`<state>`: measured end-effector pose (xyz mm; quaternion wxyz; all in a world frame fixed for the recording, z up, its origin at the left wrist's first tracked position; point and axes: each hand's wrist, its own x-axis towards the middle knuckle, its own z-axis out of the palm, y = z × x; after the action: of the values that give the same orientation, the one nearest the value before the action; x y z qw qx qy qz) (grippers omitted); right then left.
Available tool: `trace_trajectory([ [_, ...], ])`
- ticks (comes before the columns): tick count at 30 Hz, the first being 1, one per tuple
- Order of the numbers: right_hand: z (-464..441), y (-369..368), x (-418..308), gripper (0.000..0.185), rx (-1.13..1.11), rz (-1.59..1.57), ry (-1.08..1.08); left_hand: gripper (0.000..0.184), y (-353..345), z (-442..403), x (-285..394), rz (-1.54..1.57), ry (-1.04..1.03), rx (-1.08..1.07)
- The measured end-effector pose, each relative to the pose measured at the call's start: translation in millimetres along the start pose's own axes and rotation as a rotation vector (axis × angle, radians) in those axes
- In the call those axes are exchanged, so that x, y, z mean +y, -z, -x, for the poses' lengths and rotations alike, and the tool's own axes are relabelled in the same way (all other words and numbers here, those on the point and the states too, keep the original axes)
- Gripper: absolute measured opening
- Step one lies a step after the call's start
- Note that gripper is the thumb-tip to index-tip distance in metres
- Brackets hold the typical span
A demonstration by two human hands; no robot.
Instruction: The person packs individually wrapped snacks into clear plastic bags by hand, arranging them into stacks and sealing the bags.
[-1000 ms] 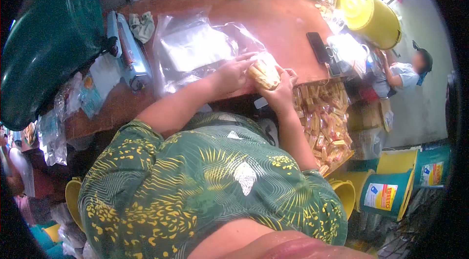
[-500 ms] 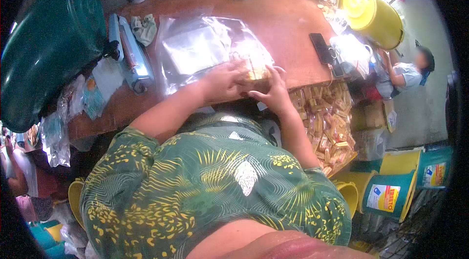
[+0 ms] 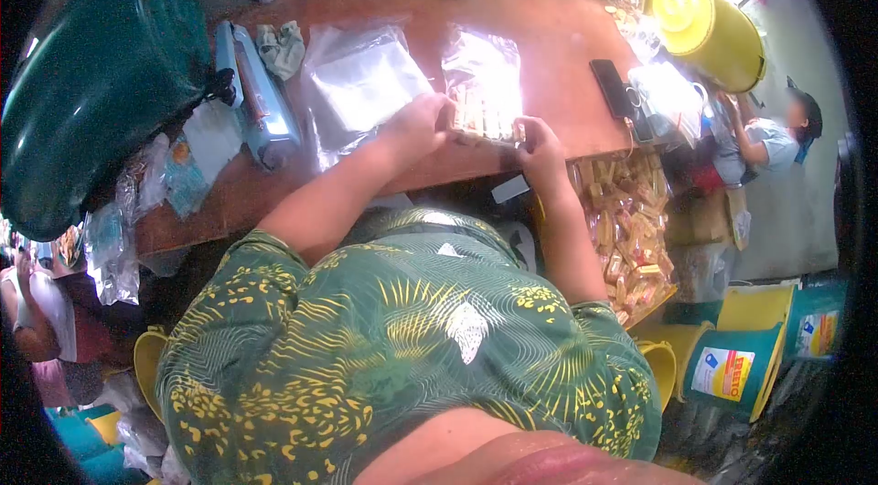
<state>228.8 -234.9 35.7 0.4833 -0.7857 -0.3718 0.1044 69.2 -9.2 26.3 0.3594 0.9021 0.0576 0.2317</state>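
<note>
A clear plastic bag (image 3: 482, 64) lies on the table, its lower end filled with small yellowish wrapped packs (image 3: 487, 122). My left hand (image 3: 422, 126) grips the bag's left side near the filled end, fingers closed. On the opposite side, my right hand (image 3: 541, 154) pinches the lower right corner. Left of the bag, close to my left hand, is a stack of flat clear bags (image 3: 359, 87). Below my right forearm, a tray holds many similar wrapped yellow packs (image 3: 626, 233). The fingertips are partly hidden behind the hands.
A blue bag sealer (image 3: 259, 101) and a crumpled cloth (image 3: 281, 49) lie on the left of the table. A phone (image 3: 611, 89) is at the right edge. A large green bin (image 3: 105, 91) stands left, a yellow bucket (image 3: 704, 27) right. Another person (image 3: 768, 139) works beyond.
The filled bag now lies flat and extended away from me, separate from the bag stack. My hands have moved apart to its two sides.
</note>
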Motion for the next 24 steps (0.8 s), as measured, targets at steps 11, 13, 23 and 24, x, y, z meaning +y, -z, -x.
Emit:
trace_trajectory([
  [11,-2,5,36,0.033,0.105,0.148,0.018,0.03,11,-24,22,0.016,0.216,-0.215],
  [13,-3,9,18,0.031,0.149,0.183,0.018,0.025,13,-20,24,-0.038,0.106,-0.144],
  [23,-7,6,23,0.041,0.116,0.142,-0.006,0.024,7,-31,8,-0.145,0.08,-0.238],
  [24,-3,3,18,0.044,0.13,0.141,0.04,0.023,4,-29,9,-0.183,-0.093,-0.071],
])
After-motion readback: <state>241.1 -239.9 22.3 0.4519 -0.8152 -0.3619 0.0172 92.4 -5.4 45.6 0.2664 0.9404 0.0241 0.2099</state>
